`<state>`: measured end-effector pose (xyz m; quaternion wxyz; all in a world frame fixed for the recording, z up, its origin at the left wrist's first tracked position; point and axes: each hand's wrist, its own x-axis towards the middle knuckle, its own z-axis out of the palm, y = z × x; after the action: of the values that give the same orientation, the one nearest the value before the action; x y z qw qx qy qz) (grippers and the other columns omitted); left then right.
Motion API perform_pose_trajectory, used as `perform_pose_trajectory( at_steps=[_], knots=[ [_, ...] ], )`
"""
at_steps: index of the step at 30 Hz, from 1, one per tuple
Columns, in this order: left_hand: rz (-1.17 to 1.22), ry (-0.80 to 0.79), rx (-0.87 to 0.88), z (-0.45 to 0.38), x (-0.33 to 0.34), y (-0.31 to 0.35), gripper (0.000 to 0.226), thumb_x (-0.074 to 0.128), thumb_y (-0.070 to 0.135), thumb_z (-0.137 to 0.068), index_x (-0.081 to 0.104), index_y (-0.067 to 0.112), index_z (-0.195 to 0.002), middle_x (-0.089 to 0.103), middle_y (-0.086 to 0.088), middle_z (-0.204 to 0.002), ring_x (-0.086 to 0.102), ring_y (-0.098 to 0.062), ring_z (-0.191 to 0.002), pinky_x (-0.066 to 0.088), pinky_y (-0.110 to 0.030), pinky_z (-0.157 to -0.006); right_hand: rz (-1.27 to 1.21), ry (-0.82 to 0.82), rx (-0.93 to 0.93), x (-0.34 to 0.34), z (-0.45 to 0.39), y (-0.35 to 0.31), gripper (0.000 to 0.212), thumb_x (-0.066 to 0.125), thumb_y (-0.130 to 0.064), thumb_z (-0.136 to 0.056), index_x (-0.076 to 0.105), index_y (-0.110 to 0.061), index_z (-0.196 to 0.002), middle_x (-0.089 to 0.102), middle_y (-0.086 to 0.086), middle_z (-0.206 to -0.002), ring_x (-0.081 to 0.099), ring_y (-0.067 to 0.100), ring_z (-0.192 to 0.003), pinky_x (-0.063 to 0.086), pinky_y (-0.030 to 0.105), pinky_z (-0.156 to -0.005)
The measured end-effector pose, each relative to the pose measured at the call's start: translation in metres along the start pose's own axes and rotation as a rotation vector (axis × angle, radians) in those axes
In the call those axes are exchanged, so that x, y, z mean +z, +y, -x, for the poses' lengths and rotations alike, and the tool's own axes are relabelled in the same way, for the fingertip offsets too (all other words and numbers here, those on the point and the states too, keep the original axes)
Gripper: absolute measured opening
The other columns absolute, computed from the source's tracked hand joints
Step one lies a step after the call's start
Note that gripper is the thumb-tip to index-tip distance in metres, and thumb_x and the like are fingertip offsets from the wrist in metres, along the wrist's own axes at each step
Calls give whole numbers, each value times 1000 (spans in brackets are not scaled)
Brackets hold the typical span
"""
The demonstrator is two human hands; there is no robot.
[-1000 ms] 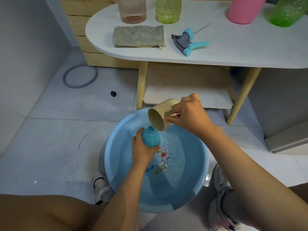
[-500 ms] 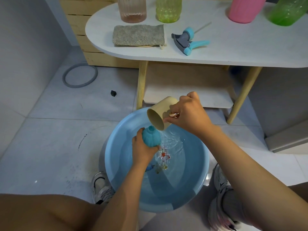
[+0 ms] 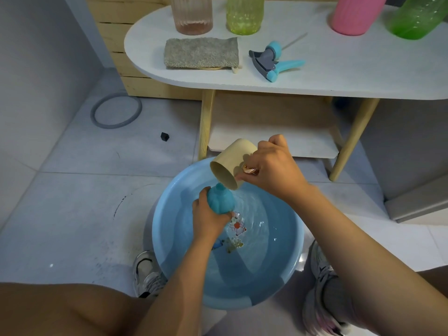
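A light blue basin [image 3: 169, 229] holding water sits on the tiled floor between my feet. Over it, my left hand [image 3: 208, 220] grips a small teal bottle [image 3: 220, 201], its neck pointing up. My right hand [image 3: 271, 170] holds a beige cup [image 3: 230, 163] by its handle, tipped steeply so its mouth sits right above the bottle's opening. Ripples show on the water under the cup. A printed picture on the basin's bottom shows through the water.
Behind the basin stands a white oval table [image 3: 315, 78] on wooden legs, carrying a grey cloth [image 3: 201, 53], a teal and grey spray head [image 3: 271, 60] and several coloured bottles. A grey ring [image 3: 116, 110] and a small black cube [image 3: 164, 136] lie on the floor.
The cup has tipped a little further over the bottle. Both hands stay over the basin in nearly the same place.
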<state>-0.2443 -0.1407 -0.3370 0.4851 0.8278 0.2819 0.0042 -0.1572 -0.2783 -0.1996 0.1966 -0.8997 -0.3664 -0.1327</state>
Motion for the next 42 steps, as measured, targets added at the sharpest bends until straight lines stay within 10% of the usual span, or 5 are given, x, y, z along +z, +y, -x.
perform_pose_trajectory(
  at_steps=[14,24,30,42],
  knots=[
    [42,29,-30,0,2,0,90,86,26,-59,33,27,-132,35,1,-119,44,-23,-115,47,-35,-88,-7,-8,34,6,3,14,38,78,-38,-70,61,-8,-53,50,4,-48,39,21,-57,23,29,-74],
    [107,93,-94,3,0,-3,85,85,18,-57,39,26,-128,27,-1,-120,40,-23,-115,36,-24,-81,4,-157,552,44,26,51,50,64,-43,-81,35,-19,-48,39,-3,-46,37,20,-50,14,30,-67],
    [225,99,-78,2,-6,-10,82,88,13,-55,39,25,-120,51,1,-117,53,-20,-104,43,-25,-76,317,-379,318,92,63,46,33,48,-33,-90,69,-18,-69,67,4,-67,53,23,-69,20,30,-76],
    [208,166,-104,-2,-17,-28,90,89,17,-56,38,23,-130,49,4,-121,50,-15,-108,49,-31,-89,366,-666,236,143,82,39,29,43,-37,-92,61,-20,-76,66,2,-80,55,21,-81,26,30,-88]
  ],
)
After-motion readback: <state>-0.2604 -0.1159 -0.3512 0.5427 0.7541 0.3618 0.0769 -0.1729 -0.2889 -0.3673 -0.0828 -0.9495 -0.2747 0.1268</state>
